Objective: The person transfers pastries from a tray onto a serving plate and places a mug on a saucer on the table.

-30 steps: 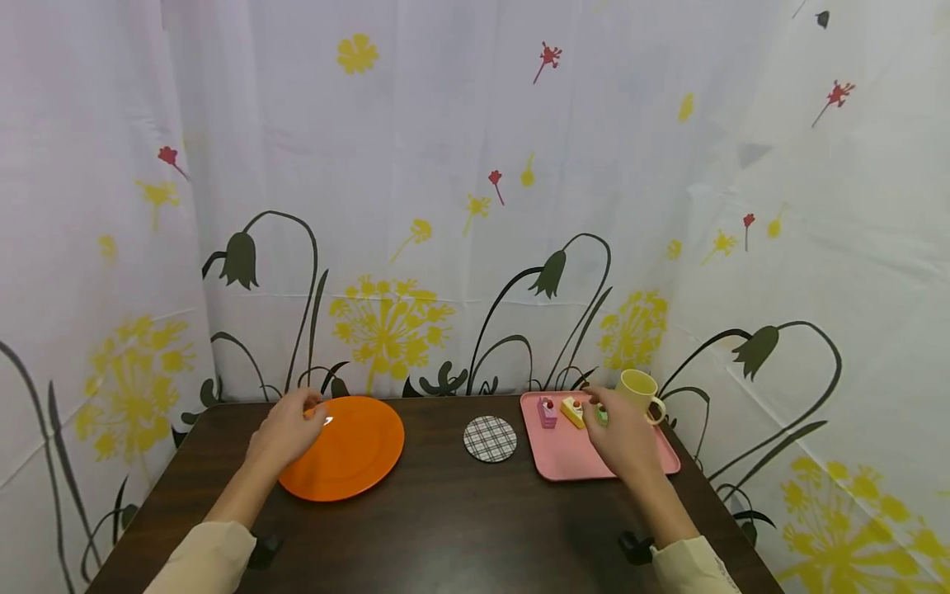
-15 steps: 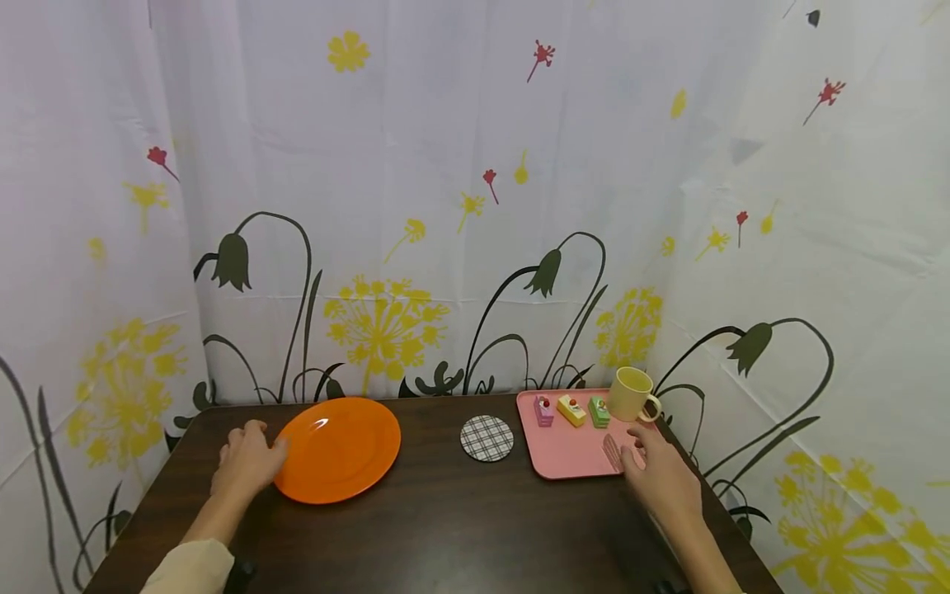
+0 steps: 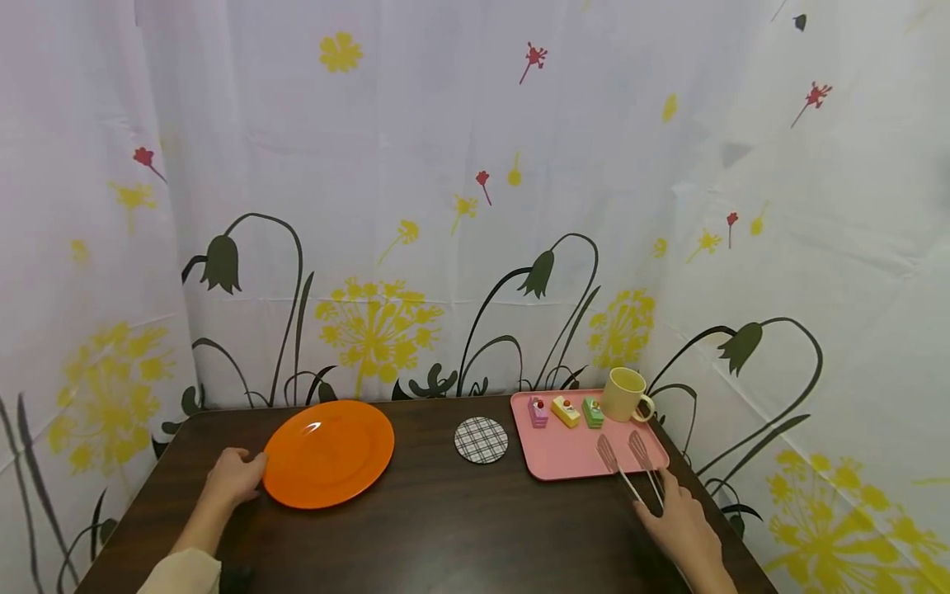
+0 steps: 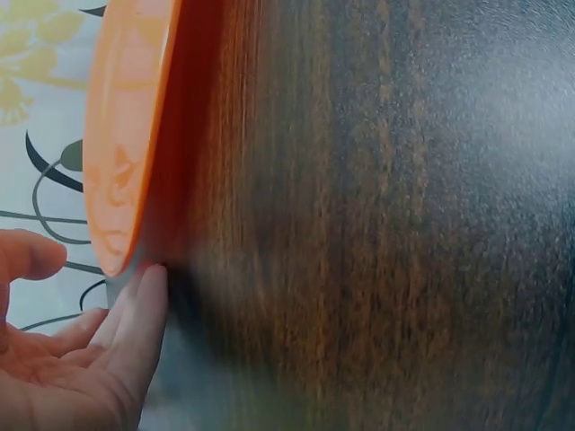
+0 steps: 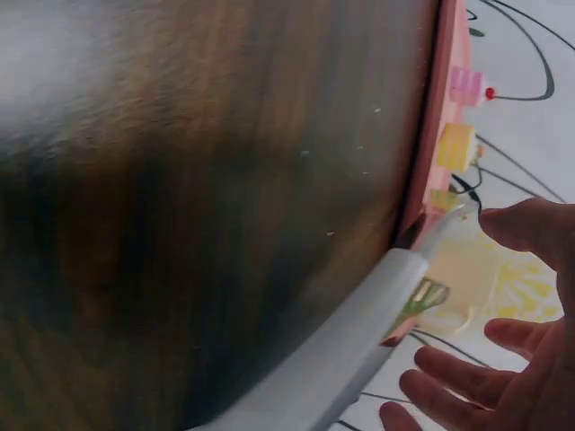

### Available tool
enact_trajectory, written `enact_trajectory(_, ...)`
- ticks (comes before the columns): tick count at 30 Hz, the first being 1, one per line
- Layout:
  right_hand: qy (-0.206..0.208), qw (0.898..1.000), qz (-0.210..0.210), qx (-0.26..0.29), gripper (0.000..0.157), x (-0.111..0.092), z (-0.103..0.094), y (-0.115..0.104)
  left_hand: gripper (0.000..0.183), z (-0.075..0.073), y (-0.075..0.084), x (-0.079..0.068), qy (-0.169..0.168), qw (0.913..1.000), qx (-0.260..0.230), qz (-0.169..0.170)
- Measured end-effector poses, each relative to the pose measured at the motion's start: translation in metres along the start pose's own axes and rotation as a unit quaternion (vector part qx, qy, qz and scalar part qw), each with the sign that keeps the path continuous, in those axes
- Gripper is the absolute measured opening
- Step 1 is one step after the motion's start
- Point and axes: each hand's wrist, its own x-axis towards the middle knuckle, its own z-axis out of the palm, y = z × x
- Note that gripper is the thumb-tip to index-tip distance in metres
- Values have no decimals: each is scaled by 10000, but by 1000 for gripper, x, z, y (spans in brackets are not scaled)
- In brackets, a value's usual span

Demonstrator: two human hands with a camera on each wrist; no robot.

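Observation:
In the head view my left hand (image 3: 232,480) is at the left edge of the orange plate (image 3: 330,454). The left wrist view shows its fingertips (image 4: 154,274) close to the plate's rim, the thumb held apart; contact is unclear. My right hand (image 3: 679,524) is over the handle end of metal tongs (image 3: 609,455), whose slotted tips lie over the pink tray (image 3: 552,458). In the right wrist view the thumb and fingers are spread beside the tongs (image 5: 346,337), not closed round them.
On the tray stand purple (image 3: 538,412), yellow (image 3: 566,412) and green (image 3: 592,412) toy cake slices, beside a yellow mug (image 3: 623,396). A checked round coaster (image 3: 481,440) lies mid-table. A flowered curtain (image 3: 416,165) hangs behind the dark table (image 3: 416,528).
My left hand has drawn back from above the plate to its left edge. The right hand has moved from over the tray towards me and right, uncovering the green cake and the tongs' tips.

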Motion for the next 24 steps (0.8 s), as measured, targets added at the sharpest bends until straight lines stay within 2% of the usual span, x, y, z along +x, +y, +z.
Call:
enact_trajectory(2, -176, 9998, 13, 36, 99, 0, 3, 6, 72, 3, -2, 1, -26, 9998, -172, -39)
enact_trajectory(7, -561, 9982, 105, 179, 102, 3, 8, 20, 64, 8, -4, 3, 129, 9997, -185, -64)
enact_trajectory(12, -488, 9984, -86, 287, 101, 9, 11, 29, 59, 10, -4, 5, 166, 9993, -340, -81)
enact_trajectory(18, -450, 9978, -244, 417, 102, 15, 10, 27, 60, 13, -6, 9, 165, 9986, -436, -243)
enact_trajectory(24, -585, 9976, -83, 348, 104, 16, 12, 21, 61, 18, -10, 7, 538, 9976, -397, -186)
